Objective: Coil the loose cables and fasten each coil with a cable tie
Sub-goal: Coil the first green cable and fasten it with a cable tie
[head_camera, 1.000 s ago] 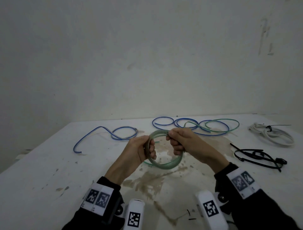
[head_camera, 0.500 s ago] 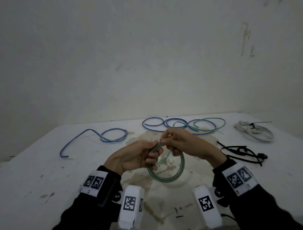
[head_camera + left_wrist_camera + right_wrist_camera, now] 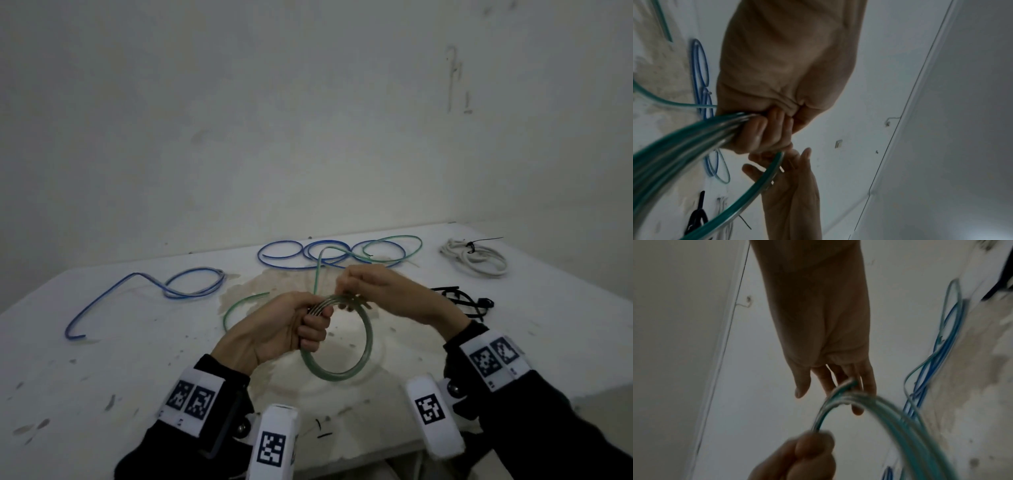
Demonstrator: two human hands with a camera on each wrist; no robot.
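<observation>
Hanging above the table (image 3: 102, 359), the green cable coil (image 3: 342, 371) is gripped by the clenched left hand (image 3: 274, 332). Its top strands are pinched by the right hand (image 3: 387, 294).

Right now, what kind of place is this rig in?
Probably a bare workroom or makeshift bench, not a home. A stained white table stands against a scuffed plain wall, with only loose blue cables and black cable ties on it.

Bare workroom: stained white table (image 3: 102, 359), scuffed blank wall (image 3: 308, 120).
</observation>
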